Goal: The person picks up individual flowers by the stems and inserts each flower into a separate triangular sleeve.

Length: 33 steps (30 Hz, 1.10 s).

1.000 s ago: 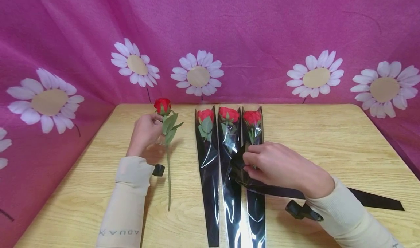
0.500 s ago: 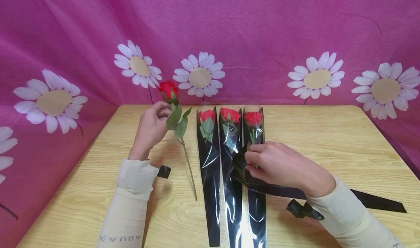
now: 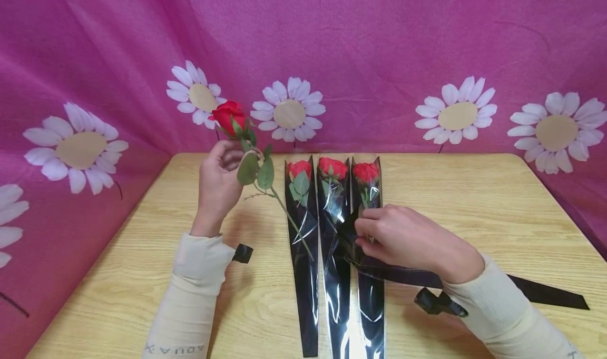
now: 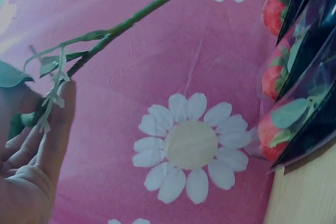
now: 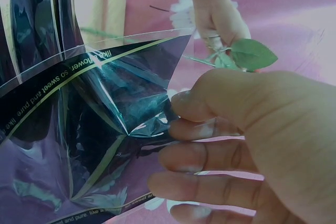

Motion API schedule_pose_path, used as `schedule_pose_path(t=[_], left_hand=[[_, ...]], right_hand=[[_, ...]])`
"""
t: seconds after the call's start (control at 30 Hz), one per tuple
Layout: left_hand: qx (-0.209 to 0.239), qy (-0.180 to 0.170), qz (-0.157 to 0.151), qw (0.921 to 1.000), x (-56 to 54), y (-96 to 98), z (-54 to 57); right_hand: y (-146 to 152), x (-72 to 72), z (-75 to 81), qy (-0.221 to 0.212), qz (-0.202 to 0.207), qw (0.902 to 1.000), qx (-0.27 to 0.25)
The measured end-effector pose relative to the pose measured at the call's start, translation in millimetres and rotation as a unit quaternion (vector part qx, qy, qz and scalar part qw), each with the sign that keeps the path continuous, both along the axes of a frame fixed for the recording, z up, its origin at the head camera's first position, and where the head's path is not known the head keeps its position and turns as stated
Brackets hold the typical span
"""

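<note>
My left hand [image 3: 219,182] pinches a single red rose [image 3: 229,118] just under its bloom, raised above the table's left side. Its green leaves hang beside the fingers, and the thin stem [image 4: 147,11] slants down to the right, overlapping the leftmost wrapped rose in the head view. With thumb and fingertips, my right hand [image 3: 412,240] grips the wide end of a black-and-clear flower sleeve [image 5: 115,108] that has printed lettering along its edge. The sleeve's narrow black tail points right, partly hidden under the wrist. No flower shows inside it.
Three red roses in black-and-clear sleeves lie side by side mid-table: left [image 3: 303,296], middle [image 3: 334,296] and right [image 3: 371,309]. The right hand and its sleeve cover part of them. Behind the wooden table [image 3: 450,185] hangs a pink cloth [image 3: 365,37] with white daisies.
My left hand has lifted the rose off the table and tilted it, so the bloom rises and the stem's end swings right. The right hand with the sleeve has stayed nearly still.
</note>
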<state>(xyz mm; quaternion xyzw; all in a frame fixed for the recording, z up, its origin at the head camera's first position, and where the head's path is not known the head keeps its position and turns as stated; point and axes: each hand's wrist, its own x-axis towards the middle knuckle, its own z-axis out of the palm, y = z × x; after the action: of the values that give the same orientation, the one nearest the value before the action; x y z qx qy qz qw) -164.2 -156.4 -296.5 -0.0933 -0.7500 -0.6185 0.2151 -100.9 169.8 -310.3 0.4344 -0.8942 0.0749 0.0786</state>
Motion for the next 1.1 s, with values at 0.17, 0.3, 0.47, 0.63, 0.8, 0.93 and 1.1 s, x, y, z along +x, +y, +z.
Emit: schedule_pose_path(t=[0.17,0.3,0.47,0.63,0.8,0.93,1.1], left_hand=[[0.054,0.035,0.027,0.9976,3.3,4.5,3.3],[0.084,0.059,0.039,0.9939,5.9,7.4,7.4],[0.115,0.081,0.037,0.9894,11.0,10.7,11.3],[0.167,0.124,0.023,0.9779,16.4,13.8,14.9],[0.226,0.163,0.011,0.9604,18.8,14.9,18.0],[0.249,0.177,0.014,0.9521,20.0,15.8,20.8],[0.272,0.187,-0.002,0.9439,22.4,18.8,22.5]], right_hand=[[-0.1,-1.1,0.6,-0.006,-0.005,1.0000,0.003],[0.7,-2.2,0.6,-0.004,-0.006,1.0000,0.002],[1.8,-3.2,-0.7,-0.003,-0.007,1.0000,-0.003],[1.8,-3.1,-0.5,-0.009,-0.013,0.9999,-0.003],[1.8,-3.3,-0.6,-0.010,-0.017,0.9998,-0.002],[2.4,-3.9,-1.4,-0.007,-0.016,0.9998,-0.001],[3.0,-4.6,-2.0,0.002,-0.013,0.9999,-0.004]])
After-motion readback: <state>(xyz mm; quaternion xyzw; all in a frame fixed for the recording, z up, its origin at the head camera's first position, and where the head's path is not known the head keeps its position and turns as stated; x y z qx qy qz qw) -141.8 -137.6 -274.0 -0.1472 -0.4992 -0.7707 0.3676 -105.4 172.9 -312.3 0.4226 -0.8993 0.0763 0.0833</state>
